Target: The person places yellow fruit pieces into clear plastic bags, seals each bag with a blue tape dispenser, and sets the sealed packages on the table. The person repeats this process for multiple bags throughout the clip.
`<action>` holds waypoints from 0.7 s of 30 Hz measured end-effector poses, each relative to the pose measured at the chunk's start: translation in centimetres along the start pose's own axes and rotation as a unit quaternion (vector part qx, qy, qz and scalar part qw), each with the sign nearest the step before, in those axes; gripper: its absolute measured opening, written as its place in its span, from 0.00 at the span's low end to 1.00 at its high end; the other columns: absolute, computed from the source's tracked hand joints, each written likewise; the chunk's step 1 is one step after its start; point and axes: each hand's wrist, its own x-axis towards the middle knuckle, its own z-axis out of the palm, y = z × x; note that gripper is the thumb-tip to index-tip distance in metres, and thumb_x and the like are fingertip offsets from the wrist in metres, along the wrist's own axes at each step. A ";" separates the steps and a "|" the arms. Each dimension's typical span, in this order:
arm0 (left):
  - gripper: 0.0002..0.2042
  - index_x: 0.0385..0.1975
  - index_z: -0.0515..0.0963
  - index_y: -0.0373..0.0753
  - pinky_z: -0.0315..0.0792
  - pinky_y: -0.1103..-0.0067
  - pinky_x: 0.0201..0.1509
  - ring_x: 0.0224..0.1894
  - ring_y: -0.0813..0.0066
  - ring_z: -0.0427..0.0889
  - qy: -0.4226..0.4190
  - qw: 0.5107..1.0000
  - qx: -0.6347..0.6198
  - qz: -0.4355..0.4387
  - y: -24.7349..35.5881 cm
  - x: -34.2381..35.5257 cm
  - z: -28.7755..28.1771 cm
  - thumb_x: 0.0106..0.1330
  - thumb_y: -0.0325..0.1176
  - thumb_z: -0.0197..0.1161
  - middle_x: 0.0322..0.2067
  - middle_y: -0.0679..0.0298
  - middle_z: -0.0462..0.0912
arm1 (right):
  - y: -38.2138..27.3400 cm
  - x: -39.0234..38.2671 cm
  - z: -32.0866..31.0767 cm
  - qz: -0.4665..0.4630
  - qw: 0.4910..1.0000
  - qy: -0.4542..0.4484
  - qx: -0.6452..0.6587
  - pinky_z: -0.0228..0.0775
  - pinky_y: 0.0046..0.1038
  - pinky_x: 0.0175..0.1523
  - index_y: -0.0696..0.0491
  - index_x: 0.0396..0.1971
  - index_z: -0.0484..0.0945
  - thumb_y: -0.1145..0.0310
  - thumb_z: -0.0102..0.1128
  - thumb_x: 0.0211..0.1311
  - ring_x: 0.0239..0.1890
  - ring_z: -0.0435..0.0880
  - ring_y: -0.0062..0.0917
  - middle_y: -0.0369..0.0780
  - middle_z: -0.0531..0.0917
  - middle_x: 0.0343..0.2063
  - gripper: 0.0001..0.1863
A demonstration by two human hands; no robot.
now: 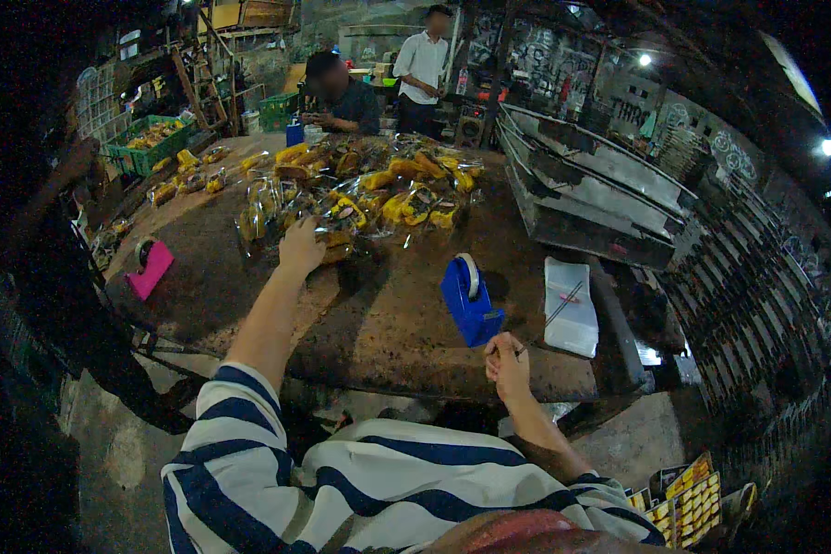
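Note:
My left hand [302,245] reaches to the near edge of a pile of yellow-brown breads in clear plastic wrappers [402,185]. Its fingers point forward and touch the wrappers; no firm grip shows. Just right of that hand lies one wrapped bread [337,247]. My right hand [508,363] is closed at the table's near edge, fingers curled together. What it pinches, if anything, is too small to make out. Directly beyond it stands a blue tape dispenser [471,300] with a roll of tape. A stack of clear plastic bags [571,307] with a thin stick on it lies to its right.
A pink tape dispenser [150,268] stands at the table's left. Long metal trays [591,189] are stacked at the right back. A green crate [148,143] holds more packages. Two people are beyond the table, one seated [342,102], one standing [422,69]. Printed cardboard [692,508] is at lower right.

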 end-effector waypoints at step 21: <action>0.21 0.50 0.71 0.35 0.70 0.66 0.50 0.46 0.53 0.76 -0.196 0.934 -0.300 -0.006 1.5 -11.5 -4.2 0.56 0.34 0.60 0.44 0.50 0.76 | 0.6 -1.4 0.5 -0.084 0.983 -0.029 -0.161 0.60 0.23 0.28 0.55 0.24 0.75 0.57 0.57 0.61 0.23 0.65 0.15 0.30 0.71 0.18 0.16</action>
